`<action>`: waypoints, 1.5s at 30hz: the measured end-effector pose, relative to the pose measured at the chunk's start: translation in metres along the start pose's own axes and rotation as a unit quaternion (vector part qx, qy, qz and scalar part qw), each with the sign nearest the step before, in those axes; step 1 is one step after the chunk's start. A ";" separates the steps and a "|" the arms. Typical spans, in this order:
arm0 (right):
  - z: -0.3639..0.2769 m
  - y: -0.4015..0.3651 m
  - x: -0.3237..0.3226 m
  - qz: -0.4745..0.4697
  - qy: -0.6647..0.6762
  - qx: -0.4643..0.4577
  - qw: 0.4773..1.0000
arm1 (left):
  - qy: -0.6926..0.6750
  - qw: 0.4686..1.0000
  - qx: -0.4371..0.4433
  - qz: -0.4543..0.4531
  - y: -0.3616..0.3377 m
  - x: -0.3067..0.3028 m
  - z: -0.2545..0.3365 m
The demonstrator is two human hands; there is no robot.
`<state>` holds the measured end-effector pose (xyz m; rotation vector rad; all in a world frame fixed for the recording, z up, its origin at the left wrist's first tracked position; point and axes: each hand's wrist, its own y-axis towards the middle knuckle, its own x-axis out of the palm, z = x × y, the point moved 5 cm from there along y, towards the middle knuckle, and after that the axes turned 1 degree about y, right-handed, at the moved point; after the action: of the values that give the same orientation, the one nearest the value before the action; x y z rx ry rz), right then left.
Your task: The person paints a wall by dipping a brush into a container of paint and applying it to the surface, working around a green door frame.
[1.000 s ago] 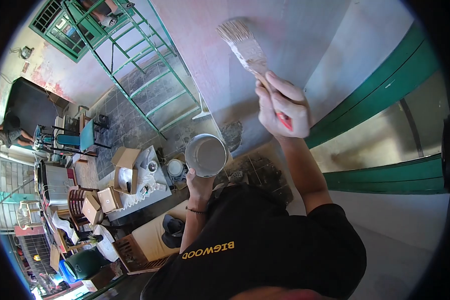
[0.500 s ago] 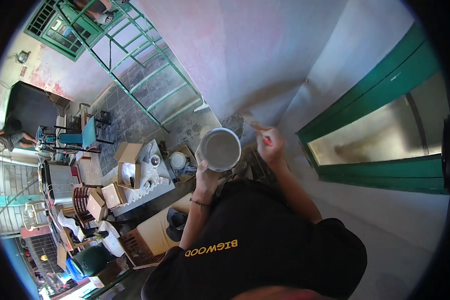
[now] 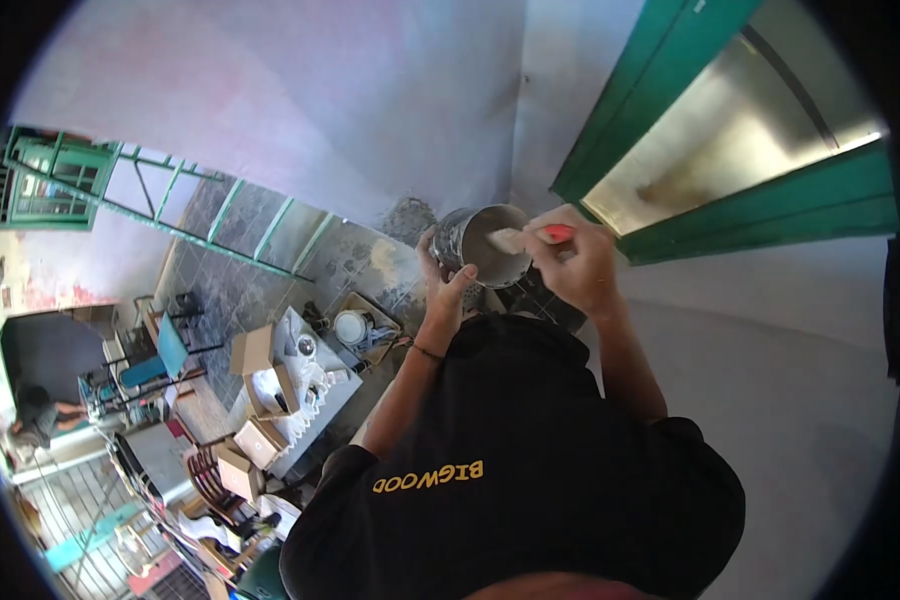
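My left hand (image 3: 445,282) is wrapped round the side of a paint can (image 3: 452,240), thumb near the rim. The can is tilted so its open mouth and grey-white inside show. My right hand (image 3: 580,265) grips a paintbrush (image 3: 508,241) with a pale head and a red patch on its handle. The head of the brush overlaps the can's mouth, inside the rim in this view. Fingers partly hide the handle.
A painted wall (image 3: 370,110) rises ahead, beside a green-framed door (image 3: 660,110). A green ladder (image 3: 210,240) leans at left. Cardboard boxes (image 3: 263,375) crowd a table (image 3: 310,425). A white bucket (image 3: 353,328) stands on the floor. Another person (image 3: 35,420) sits far left.
The brush has come from beside the wall into the can's mouth. The can has shifted right and up and tilted toward the brush. My view has turned.
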<state>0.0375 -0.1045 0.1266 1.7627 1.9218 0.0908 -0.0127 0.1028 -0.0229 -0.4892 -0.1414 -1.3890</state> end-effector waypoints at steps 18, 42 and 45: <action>0.056 -0.021 0.014 0.051 -0.130 0.021 0.990 | 0.049 0.995 0.047 -0.069 0.016 0.042 0.008; 0.137 -0.040 -0.005 0.236 0.492 0.357 0.758 | -0.089 0.995 -0.042 0.019 0.025 0.027 0.002; 0.151 -0.038 0.010 0.169 0.583 0.382 0.697 | -0.106 0.993 -0.038 0.026 0.025 0.020 0.006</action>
<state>0.0655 -0.1456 -0.0211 3.1148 2.6212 0.8382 0.0162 0.0895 -0.0161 -0.6987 -0.2478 -1.2932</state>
